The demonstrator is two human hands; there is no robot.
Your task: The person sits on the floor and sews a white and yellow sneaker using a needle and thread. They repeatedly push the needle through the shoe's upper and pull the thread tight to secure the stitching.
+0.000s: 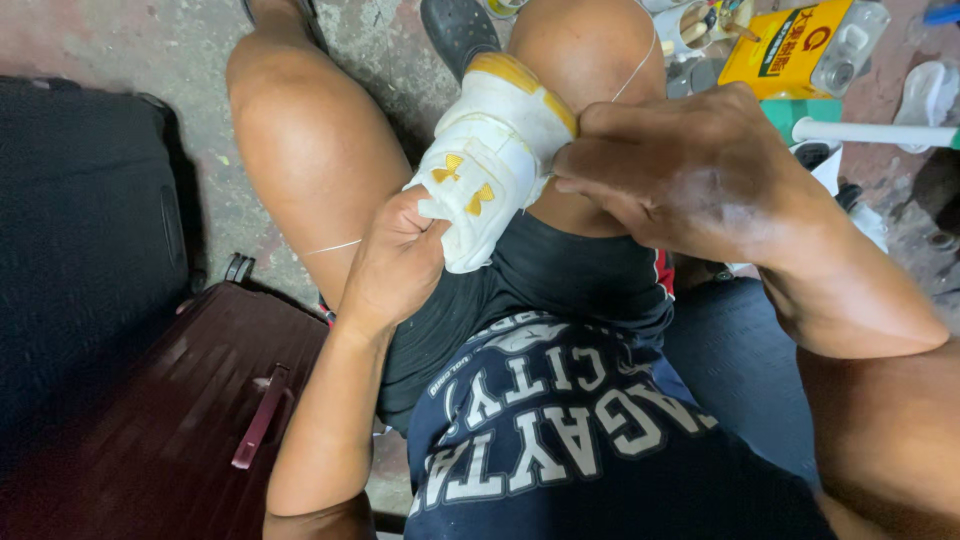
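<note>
A white shoe (490,150) with yellow trim rests between my knees, sole end toward my lap. My left hand (395,265) grips its lower edge with fingers curled tight. My right hand (690,170) presses against the shoe's right side, fingertips pinched at the upper. A thin white thread (640,60) runs up from the right hand over my right knee, and another strand (335,246) lies across my left thigh. Whether a needle is in the fingers is hidden.
A maroon suitcase (170,420) and a black case (80,250) lie at my left. A yellow can (790,50), a cup of tools (700,25), a white rod (875,132) and a black shoe (455,30) sit on the concrete floor ahead.
</note>
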